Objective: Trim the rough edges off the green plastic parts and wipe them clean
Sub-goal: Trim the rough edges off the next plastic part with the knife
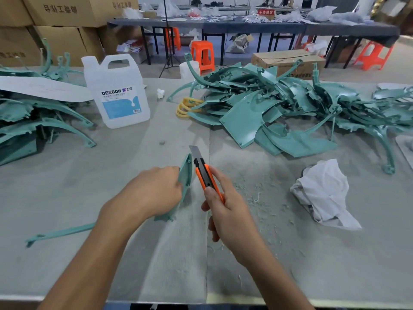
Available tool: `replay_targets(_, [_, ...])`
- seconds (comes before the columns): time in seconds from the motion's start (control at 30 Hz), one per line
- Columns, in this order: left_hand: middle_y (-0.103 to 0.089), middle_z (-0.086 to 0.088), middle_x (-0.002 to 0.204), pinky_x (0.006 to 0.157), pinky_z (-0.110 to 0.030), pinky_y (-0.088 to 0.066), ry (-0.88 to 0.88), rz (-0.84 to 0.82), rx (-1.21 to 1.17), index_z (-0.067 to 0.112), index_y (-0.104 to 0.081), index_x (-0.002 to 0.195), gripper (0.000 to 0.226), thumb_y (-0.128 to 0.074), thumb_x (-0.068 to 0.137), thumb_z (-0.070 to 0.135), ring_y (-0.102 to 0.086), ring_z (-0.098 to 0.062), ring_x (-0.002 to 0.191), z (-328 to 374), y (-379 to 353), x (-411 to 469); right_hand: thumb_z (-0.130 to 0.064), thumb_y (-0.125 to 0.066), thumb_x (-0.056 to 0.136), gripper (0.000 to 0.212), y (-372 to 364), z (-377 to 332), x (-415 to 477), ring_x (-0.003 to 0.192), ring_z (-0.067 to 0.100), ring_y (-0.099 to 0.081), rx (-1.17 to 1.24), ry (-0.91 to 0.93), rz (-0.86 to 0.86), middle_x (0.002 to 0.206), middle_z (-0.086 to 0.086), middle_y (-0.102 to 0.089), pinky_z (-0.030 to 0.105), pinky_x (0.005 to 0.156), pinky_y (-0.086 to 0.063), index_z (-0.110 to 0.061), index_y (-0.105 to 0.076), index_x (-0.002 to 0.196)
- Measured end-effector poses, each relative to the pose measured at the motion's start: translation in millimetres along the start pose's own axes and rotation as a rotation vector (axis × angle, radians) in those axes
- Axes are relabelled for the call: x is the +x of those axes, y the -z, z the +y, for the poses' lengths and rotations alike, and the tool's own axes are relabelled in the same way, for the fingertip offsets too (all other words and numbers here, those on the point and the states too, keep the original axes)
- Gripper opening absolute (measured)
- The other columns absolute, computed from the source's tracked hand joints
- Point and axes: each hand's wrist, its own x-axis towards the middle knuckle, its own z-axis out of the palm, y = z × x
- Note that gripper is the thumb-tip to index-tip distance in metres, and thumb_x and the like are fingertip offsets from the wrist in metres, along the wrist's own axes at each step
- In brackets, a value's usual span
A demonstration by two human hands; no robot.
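A grey table (89,175) carries heaps of green parts. The left hand (154,193) grips one part (186,173) upright, its long edge pointing away. The right hand (225,211) clasps a knife (202,171), blade just right of that edge.

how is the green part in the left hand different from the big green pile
The held green part stands on edge, gripped by the left hand; the pile of green parts lies loose and tangled. It sits next to the utility knife in the right hand; nothing touches the pile. Both are teal-green plastic.
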Motion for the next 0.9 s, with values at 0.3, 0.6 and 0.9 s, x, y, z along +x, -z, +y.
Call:
replay_targets(0.3, [-0.060, -0.007, 0.082, 0.052, -0.030, -0.038, 0.019, -0.005, -0.086, 0.017, -0.049, 0.086, 0.019, -0.044, 0.099, 0.030, -0.058, -0.021, 0.065, -9, 0, 3, -0.038, -0.036, 0.107, 0.038, -6, 10, 22, 0.081, 0.034, -0.065, -0.576, -0.080, -0.060, 0.094, 0.004, -0.066, 0.052, 0.077, -0.057, -0.051, -0.035, 0.143])
replay_targets(0.6, [-0.065, -0.012, 0.079, 0.048, -0.025, -0.044, 0.046, -0.008, -0.191, 0.012, -0.054, 0.088, 0.020, -0.044, 0.099, 0.025, -0.062, -0.026, 0.047, -9, 2, 3, -0.045, -0.029, 0.106, 0.038, -19, 9, 32, 0.103, 0.041, -0.060, -0.865, -0.052, -0.066, 0.114, 0.014, -0.068, 0.042, 0.074, -0.036, -0.037, -0.034, 0.144])
replay_targets(0.9, [-0.067, -0.014, 0.078, 0.049, -0.026, -0.043, 0.049, 0.006, -0.218, 0.010, -0.052, 0.089, 0.019, -0.044, 0.099, 0.024, -0.062, -0.027, 0.047, -12, -2, -1, -0.040, -0.034, 0.107, 0.034, -20, 21, 30, 0.107, 0.040, -0.060, -0.926, -0.119, -0.159, 0.117, 0.017, -0.067, 0.041, 0.076, -0.037, -0.026, -0.043, 0.137])
